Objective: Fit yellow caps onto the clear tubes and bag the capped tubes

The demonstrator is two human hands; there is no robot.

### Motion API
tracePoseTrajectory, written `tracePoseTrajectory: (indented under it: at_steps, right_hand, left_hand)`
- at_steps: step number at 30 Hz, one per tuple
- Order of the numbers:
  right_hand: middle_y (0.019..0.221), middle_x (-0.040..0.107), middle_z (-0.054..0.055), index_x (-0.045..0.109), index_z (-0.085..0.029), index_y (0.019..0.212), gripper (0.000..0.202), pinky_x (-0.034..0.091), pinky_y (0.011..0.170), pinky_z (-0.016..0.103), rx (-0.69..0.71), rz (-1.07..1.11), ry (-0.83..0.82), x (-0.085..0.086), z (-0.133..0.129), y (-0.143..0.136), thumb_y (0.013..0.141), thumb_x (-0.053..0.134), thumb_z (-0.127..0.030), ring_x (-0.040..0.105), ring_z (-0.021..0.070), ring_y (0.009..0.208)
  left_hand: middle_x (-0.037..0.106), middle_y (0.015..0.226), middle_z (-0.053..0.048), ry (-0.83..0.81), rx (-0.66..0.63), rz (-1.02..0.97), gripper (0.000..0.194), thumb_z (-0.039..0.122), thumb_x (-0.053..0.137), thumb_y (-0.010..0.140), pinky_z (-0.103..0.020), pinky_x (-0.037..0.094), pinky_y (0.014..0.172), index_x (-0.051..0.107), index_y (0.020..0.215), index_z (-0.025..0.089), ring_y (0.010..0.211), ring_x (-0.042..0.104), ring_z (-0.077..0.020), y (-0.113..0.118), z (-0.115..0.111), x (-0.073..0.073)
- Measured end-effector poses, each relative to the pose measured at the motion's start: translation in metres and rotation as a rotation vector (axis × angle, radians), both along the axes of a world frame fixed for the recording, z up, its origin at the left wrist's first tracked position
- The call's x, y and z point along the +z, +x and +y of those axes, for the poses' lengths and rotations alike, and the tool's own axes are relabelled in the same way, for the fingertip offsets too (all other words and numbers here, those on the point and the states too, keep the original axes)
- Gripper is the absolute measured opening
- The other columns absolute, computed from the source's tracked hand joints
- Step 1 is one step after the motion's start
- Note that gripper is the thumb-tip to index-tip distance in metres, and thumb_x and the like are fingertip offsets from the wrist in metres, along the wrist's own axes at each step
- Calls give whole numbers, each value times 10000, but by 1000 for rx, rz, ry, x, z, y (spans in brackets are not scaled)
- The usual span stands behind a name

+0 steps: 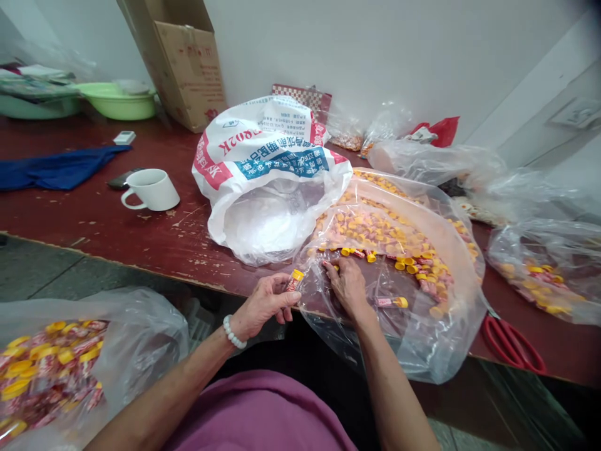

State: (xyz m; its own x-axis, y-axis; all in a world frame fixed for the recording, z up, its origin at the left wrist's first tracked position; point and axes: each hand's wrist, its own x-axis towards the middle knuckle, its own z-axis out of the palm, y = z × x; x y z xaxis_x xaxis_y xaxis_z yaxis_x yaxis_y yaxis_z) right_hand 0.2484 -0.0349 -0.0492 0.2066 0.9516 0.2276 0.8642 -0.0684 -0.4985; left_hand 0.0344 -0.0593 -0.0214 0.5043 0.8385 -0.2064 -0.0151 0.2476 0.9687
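Observation:
In my left hand (270,304) is a small clear tube (293,281) with a yellow cap and a red-and-white label, pinched between thumb and fingers, cap upward. My right hand (348,285) reaches into the mouth of a large clear plastic bag (422,351) on the table. Its fingers are bent around what looks like another yellow-capped tube (332,267), partly covered by them. Many similar tubes (385,232) lie heaped farther inside this bag. One loose tube (390,302) rests apart, just right of my right wrist.
A white printed sack (270,169) stands open behind my left hand. The dark red table (94,219) also bears a white mug (153,190), red-handled scissors (514,344) and a cardboard box (190,72). Below left, another plastic bag (145,332) holds many tubes.

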Motion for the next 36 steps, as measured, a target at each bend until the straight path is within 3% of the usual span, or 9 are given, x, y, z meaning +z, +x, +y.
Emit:
tracePoseTrajectory:
  at_steps: [2,6,14,17,21,25,29,32,36]
  right_hand:
    - [835,637,70,640,-167,914,271,432,743,306,9,12,4,1,-2,3,902,421,-327,579,196,800]
    - [988,612,97,625,-179,1007,231,415,804,340,44,-26,43,-3,-13,4,879,451,-261,544,216,899]
    - [1074,578,129,604,-181,1072,308,396,850,390,53,2,86,-11,-23,-8,859,386,-143,500,243,985]
    - [1001,598,104,604,-176,1048,274,415,847,354,74,73,89,-5,-27,-9,886,389,-228,539,214,947]
    - [841,619,67,647,-190,846,177,434,739,324,103,170,61,-2,-32,-9,753,625,-340,566,199,767]
    - [749,619,38,625,-171,850,294,442,641,308,27,330,97,6,-34,-6,763,603,-450,561,180,675]
    - [684,595,-3,594,-165,885,377,437,548,262,-20,705,181,28,-42,-24,760,604,-520,532,132,578]
    - [700,606,-10,604,-177,829,340,457,595,268,29,974,207,38,-51,-48,672,721,-455,548,129,615]
    - [828,645,24,632,-197,807,266,466,740,326,44,774,233,35,-61,-65,699,709,-428,582,174,783]
  left_hand:
    - [547,672,18,9,-10,36,307,343,637,741,-150,364,350,537,925,119,446,534,-77,3,0,0]
    - [519,627,33,51,1,110,358,361,632,732,-140,309,308,547,965,103,394,471,-57,10,-1,2]
    - [544,749,1,113,21,164,387,367,587,757,-160,377,321,531,1054,123,464,544,-88,42,-6,-16]
    - [544,737,3,123,21,163,376,365,575,768,-166,391,336,530,1059,130,475,542,-91,42,-8,-18]
    - [535,694,18,168,27,211,358,338,577,771,-158,354,356,547,1064,136,464,491,-75,33,-9,-12]
    - [568,757,0,216,53,244,303,282,573,768,-184,371,443,571,1027,124,510,459,-72,26,-11,-4]
    - [583,791,-10,363,53,267,200,215,582,749,-227,400,630,606,926,125,676,491,-115,27,-11,-5]
    - [563,747,-1,404,25,239,165,224,589,748,-229,373,635,605,880,127,686,476,-123,33,-12,-9]
    - [552,729,-10,386,11,222,175,262,581,763,-225,350,578,610,851,114,651,451,-123,37,-15,-10]
